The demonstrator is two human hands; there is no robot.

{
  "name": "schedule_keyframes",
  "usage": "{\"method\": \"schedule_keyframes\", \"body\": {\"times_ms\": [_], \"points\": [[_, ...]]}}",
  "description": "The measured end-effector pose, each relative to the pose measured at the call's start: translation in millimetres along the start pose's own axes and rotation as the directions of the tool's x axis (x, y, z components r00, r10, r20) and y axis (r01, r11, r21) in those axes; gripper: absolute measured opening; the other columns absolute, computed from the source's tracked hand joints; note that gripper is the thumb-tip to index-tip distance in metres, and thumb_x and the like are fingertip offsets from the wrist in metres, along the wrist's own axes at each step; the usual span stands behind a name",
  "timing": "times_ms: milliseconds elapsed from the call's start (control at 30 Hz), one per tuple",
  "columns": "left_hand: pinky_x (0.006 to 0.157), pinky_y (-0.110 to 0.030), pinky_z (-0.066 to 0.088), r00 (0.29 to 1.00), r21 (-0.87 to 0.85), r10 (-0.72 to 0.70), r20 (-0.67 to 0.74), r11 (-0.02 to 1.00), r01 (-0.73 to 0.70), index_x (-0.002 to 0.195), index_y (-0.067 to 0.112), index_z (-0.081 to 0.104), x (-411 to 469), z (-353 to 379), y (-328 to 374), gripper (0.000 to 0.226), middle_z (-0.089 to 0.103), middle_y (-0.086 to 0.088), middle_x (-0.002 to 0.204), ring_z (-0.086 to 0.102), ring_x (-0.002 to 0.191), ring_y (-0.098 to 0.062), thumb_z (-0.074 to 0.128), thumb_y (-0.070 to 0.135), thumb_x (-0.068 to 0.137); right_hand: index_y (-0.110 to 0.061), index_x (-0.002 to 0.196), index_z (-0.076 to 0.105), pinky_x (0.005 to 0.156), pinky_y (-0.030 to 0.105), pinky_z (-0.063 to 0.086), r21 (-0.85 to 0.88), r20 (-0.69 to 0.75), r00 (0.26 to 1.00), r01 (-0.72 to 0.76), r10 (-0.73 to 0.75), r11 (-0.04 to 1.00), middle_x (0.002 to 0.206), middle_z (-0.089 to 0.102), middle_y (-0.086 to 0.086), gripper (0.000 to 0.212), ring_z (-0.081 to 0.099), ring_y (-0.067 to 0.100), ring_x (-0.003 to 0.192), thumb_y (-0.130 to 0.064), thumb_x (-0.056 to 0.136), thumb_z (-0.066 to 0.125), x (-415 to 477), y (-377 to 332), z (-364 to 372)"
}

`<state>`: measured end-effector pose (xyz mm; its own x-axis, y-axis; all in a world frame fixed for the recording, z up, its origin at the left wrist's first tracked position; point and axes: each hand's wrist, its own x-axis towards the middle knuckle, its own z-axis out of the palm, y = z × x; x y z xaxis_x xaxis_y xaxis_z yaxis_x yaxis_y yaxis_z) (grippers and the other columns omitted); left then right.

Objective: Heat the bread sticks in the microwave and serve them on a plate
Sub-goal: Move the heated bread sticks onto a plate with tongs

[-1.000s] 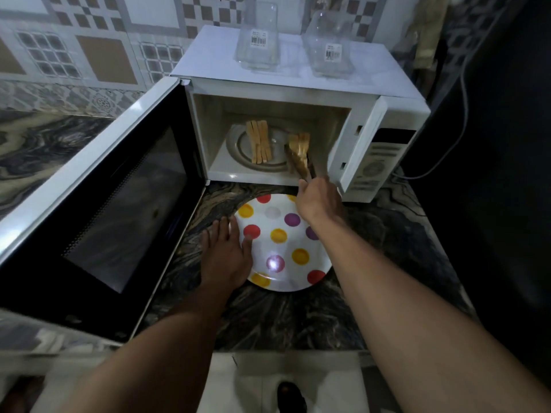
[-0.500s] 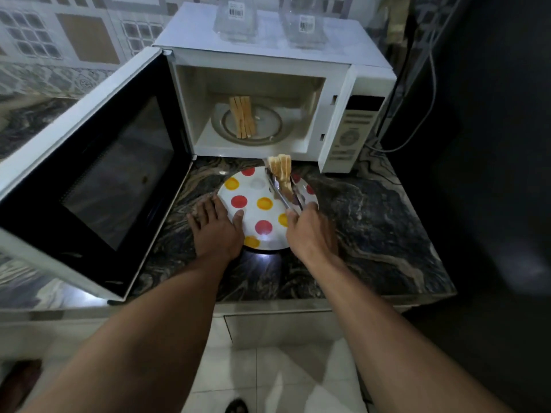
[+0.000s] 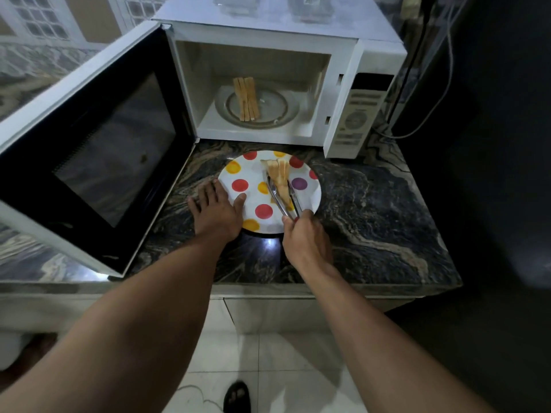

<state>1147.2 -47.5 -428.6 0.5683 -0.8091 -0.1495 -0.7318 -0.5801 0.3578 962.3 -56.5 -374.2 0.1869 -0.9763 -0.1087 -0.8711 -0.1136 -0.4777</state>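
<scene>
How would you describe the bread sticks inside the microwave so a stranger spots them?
Find the open white microwave. On its round turntable lie bread sticks side by side. Unlike those on the spotted plate, no tongs touch them.

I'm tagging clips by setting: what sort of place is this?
Most likely a home kitchen: an open microwave sits on a marbled counter by a tiled wall, with bread sticks on a dotted plate.
</scene>
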Motion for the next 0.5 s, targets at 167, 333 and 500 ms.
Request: {"method": "schedule_keyframes", "body": {"times_ms": [167, 333, 500], "points": [[0.122, -0.053, -0.008, 1.0, 0.01, -0.009, -0.005, 1.0, 0.009, 0.159, 0.007, -0.005, -1, -1, 1, 0.081, -0.003, -0.014, 0.168, -0.009, 0.154, -0.029, 0.015, 0.061, 0.102, -0.005, 0.12, 0.05, 0.065, 0.036, 0.049, 0.002, 0.01, 1.0, 0.016, -0.016, 1.0, 0.108, 0.062, 0.015, 0.044, 0.063, 0.033, 0.091, -0.044, 0.102, 0.041, 1, 3, -3], [0.122, -0.052, -0.011, 1.0, 0.012, -0.019, 0.023, 1.0, 0.019, 0.159, 0.008, -0.006, -1, -4, 4, 0.08, -0.004, -0.013, 0.168, -0.011, 0.154, -0.028, 0.014, 0.061, 0.102, -0.005, 0.121, 0.05, 0.063, 0.034, 0.044, -0.008, 0.028, 0.999, 0.035, -0.034, 0.999, 0.109, 0.062, 0.014, 0.046, 0.062, 0.033, 0.091, -0.045, 0.101, 0.043, 5, 8, -13], [0.122, -0.053, -0.01, 1.0, 0.007, -0.021, 0.018, 1.0, 0.021, 0.159, 0.008, -0.005, -1, -3, 3, 0.081, -0.003, -0.013, 0.168, -0.01, 0.154, -0.028, 0.016, 0.061, 0.102, -0.003, 0.123, 0.05, 0.069, 0.034, 0.046, -0.003, 0.008, 0.997, 0.081, -0.081, 0.997, 0.112, 0.061, 0.016, 0.048, 0.061, 0.033, 0.097, -0.046, 0.1, 0.045, 4, 14, -27]]}}
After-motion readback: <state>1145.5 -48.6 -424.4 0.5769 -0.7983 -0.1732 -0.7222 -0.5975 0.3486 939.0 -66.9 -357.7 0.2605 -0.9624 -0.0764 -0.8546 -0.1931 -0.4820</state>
